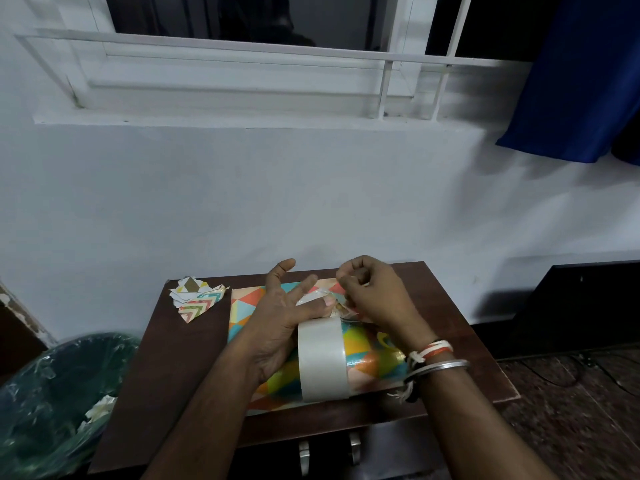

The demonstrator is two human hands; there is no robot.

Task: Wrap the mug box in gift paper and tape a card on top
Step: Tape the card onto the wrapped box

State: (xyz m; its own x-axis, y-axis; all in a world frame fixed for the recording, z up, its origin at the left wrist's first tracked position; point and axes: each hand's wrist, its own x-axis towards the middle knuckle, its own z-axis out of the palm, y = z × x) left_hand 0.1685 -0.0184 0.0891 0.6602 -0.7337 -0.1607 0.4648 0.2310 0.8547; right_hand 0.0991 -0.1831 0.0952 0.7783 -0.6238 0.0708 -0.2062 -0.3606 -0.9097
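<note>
head-worn view, angled down, close above table (194, 375)

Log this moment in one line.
step: taping wrap | left hand: visible fingers straight over wrapped box, rest hidden by tape roll | right hand: pinches tape strip

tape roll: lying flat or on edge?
On edge. The tape roll shows its curved outer band to the camera, above the wrapped box.
</note>
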